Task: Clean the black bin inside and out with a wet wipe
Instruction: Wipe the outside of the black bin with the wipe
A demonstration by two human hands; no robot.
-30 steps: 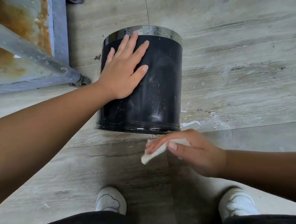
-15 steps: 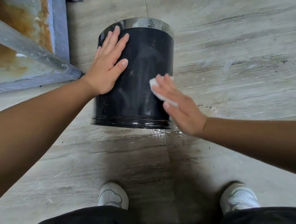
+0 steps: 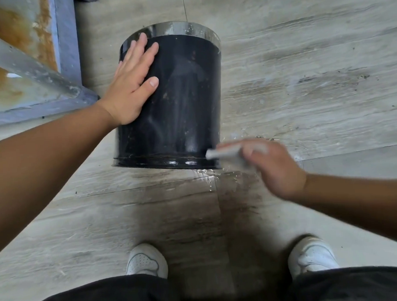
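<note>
Pressure matters: keep your left hand (image 3: 130, 84) spread flat on the round black plastic bin (image 3: 178, 105) at centre frame while your right hand (image 3: 268, 162), pinching the white wet wipe (image 3: 225, 154), rubs the bin's lower rim.

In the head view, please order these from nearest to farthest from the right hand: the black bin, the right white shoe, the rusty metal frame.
1. Black cylindrical bin: just left of the right hand.
2. Right white shoe: below it.
3. Rusty grey metal frame: far upper left.
</note>
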